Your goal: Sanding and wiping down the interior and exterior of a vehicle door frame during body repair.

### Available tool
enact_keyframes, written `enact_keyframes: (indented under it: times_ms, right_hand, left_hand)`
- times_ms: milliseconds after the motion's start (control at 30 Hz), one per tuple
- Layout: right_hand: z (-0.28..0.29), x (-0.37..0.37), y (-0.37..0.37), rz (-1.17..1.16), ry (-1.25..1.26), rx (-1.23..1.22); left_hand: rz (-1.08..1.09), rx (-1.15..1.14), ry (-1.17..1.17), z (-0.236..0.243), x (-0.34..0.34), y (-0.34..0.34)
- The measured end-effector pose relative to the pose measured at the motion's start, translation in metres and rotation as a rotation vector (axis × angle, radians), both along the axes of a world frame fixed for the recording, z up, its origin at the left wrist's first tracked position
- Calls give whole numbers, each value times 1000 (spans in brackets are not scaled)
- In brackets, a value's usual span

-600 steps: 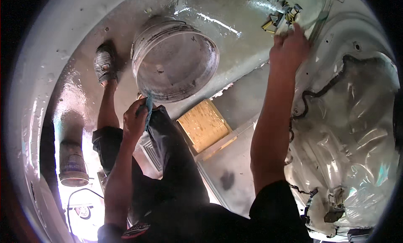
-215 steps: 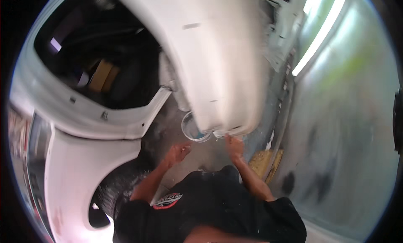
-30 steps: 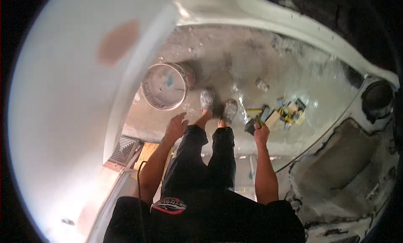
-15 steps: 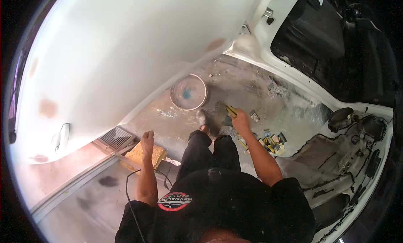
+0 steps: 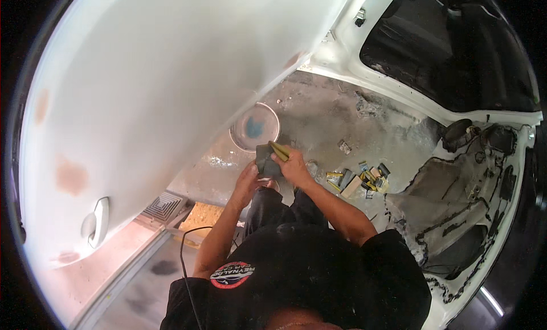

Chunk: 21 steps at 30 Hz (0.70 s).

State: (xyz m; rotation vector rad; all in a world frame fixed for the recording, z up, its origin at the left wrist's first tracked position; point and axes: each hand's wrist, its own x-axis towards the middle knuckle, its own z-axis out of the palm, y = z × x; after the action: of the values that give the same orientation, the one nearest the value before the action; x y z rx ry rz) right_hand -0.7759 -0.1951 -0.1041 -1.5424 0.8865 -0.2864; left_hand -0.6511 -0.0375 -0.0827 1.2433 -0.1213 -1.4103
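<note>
In front of my lap both hands meet at a dark grey sheet of sandpaper [image 5: 265,162]. My left hand [image 5: 246,180] pinches its left edge, fingers closed. On its other side, my right hand [image 5: 294,168] is closed around an olive-yellow sanding pad [image 5: 279,151] and the sheet's right side. The fingers cover part of both pieces, so where they touch is hard to tell. Just beyond the sheet stands a round bucket [image 5: 254,126] with a blue patch inside. A white vehicle door [image 5: 142,90] with brownish smudges swings open to my left.
Several sanding blocks and pads [image 5: 364,179] lie heaped on the wet grey floor [image 5: 325,125] to the right. An orange-yellow block [image 5: 200,217] sits left of my legs, near a square vent grille [image 5: 163,206]. A cable [image 5: 182,247] runs by my left arm. White bodywork [image 5: 421,93] edges the right.
My left hand has come across from beside the orange-yellow block to the sandpaper. My right hand has moved left with the pad and sheet. The view has shifted slightly.
</note>
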Motion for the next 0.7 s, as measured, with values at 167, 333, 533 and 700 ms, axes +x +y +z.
enact_keyframes:
  times_ms: [167,333,533,700]
  right_hand:
    - [37,13,16,-42,-25,3]
    - [43,13,33,-45,-39,35]
    - [42,10,52,72,-61,-49]
    - [41,-14,23,29,-7,-10]
  left_hand:
    - [162,-21,138,5,10,-3]
    - [105,-60,109,11,22,16]
    - [142,-12,-105,9,28,41]
    - [291,19,-298,7,25,43]
